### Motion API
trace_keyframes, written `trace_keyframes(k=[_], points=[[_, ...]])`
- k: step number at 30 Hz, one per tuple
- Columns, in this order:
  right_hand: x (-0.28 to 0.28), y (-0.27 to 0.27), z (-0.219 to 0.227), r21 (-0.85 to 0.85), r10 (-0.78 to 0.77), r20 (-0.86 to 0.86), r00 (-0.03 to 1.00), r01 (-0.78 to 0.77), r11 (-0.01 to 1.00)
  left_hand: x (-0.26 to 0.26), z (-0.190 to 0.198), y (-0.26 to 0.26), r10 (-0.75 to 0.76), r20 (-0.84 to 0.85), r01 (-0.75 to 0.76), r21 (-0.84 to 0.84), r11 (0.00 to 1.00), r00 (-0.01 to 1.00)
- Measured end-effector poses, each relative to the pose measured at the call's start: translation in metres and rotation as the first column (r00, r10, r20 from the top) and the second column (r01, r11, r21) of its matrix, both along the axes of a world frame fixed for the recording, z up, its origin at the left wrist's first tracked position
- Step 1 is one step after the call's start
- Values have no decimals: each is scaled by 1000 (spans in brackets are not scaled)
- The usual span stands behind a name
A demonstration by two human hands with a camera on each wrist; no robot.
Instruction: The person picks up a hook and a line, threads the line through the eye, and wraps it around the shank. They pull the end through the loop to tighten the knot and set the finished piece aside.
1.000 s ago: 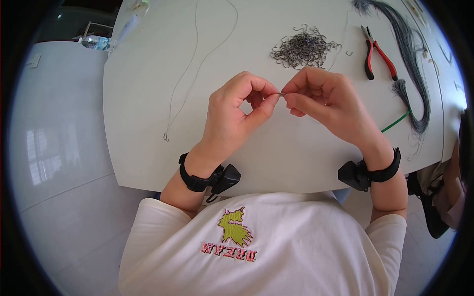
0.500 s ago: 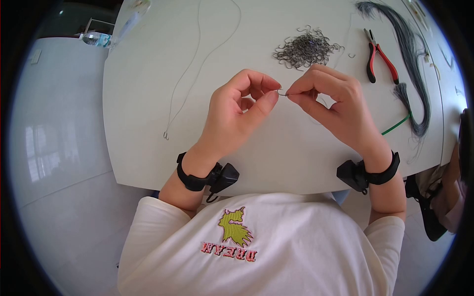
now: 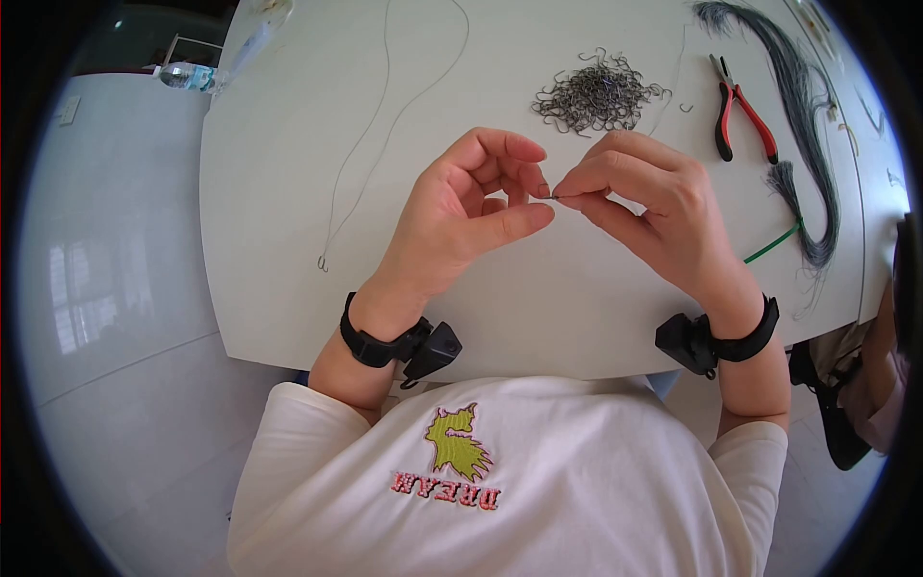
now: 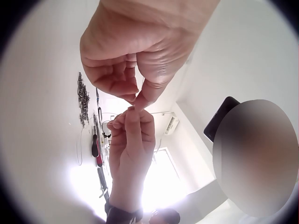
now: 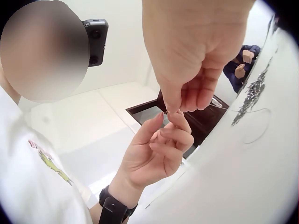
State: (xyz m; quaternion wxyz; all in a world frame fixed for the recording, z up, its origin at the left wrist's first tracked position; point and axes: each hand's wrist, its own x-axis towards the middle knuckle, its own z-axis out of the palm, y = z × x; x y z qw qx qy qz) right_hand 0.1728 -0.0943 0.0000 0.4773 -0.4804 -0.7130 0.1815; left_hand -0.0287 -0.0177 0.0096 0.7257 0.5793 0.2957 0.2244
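Both hands meet above the table, below a pile of small metal hooks (image 3: 601, 93). Thumb and index finger of the right hand (image 3: 663, 188) pinch a tiny dark metal piece (image 3: 552, 198), apparently a hook. The left hand (image 3: 461, 212) has its thumb apart from its index finger, with another fingertip touching or very near the piece. In the left wrist view the right hand (image 4: 133, 144) points up to the fingertips of the left hand (image 4: 135, 51). A thin line (image 5: 270, 119) runs from near the right hand (image 5: 196, 51) in the right wrist view.
Red-and-black pliers (image 3: 738, 115) and a loose hook (image 3: 686, 108) lie right of the pile. Farther right is a grey strand bundle (image 3: 812, 173) with a green tie (image 3: 772, 239). A looped line (image 3: 385, 144) with hooks (image 3: 323, 263) lies left; a bottle (image 3: 187, 77) is upper left.
The left thumb has moved down, away from the index finger, and the left hand has spread. The right fingertips have shifted slightly down with the small piece pinched.
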Motion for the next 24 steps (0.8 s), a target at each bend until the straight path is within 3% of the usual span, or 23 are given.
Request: trace_keyframes(k=[22, 24], points=[[-1, -2, -1, -55, 12, -21, 1000, -13, 998, 1, -5, -1, 8, 27, -8, 11, 1000, 1000], [-1, -1, -1, -52, 19, -2, 1000, -19, 998, 2, -1, -2, 25, 1, -24, -44, 999, 1000]])
